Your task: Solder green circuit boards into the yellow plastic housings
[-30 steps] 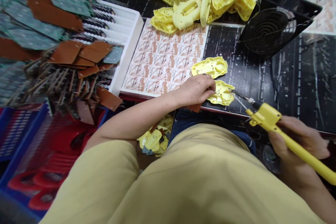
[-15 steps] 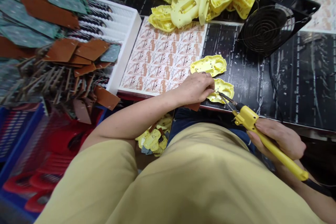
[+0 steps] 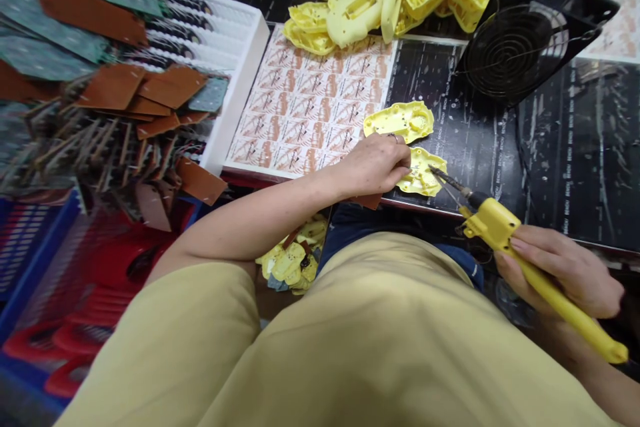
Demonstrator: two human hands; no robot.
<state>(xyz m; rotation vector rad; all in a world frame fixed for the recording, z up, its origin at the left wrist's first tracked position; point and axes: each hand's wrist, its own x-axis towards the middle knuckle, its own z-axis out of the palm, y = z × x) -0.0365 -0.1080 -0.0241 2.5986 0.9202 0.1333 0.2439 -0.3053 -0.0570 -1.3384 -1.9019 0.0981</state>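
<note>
My right hand [image 3: 565,270] is wrapped round the handle of a yellow soldering iron [image 3: 495,220] with a thin feed tube beside its dark tip. That tip is over the right part of the nearer yellow plastic shell [image 3: 424,181], which lies hollow side up at the bench edge; whether it touches cannot be told. My left hand [image 3: 381,163] is closed at the shell's left end, its fingertips pinched, and what they grip is hidden. A brown board [image 3: 369,201] pokes out below this hand. Just beyond it lies a second open yellow shell [image 3: 400,121].
A black fan [image 3: 520,47] stands at the back right. Yellow shells [image 3: 355,10] are heaped at the back. On the left, a white foam tray [image 3: 240,73] carries wired boards, above a blue crate [image 3: 30,340] of red parts. Printed sheets [image 3: 310,100] cover the bench's left part.
My right hand has drawn the soldering iron to the right, so its tip has shifted from near my left fingertips toward the shell's right part. My left hand has stayed at the shell.
</note>
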